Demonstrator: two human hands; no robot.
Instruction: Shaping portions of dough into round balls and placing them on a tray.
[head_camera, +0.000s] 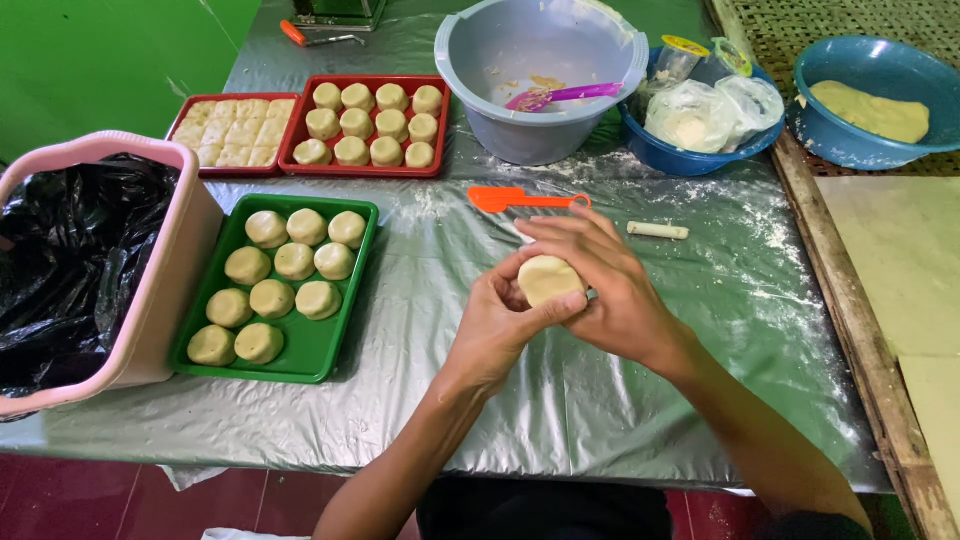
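You hold the dough ball (548, 279) clamped between both hands above the tabletop's middle, left hand (497, 325) cupping beneath and right hand (610, 285) wrapped over it, with the green tray (310, 350) near the left edge.

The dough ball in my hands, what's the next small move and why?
Probably set the dough ball down in the green tray, at its bare near-right corner. Both the left hand and right hand cup it, it already looks as round and smooth as the balls lying there, and that corner spot is still free.
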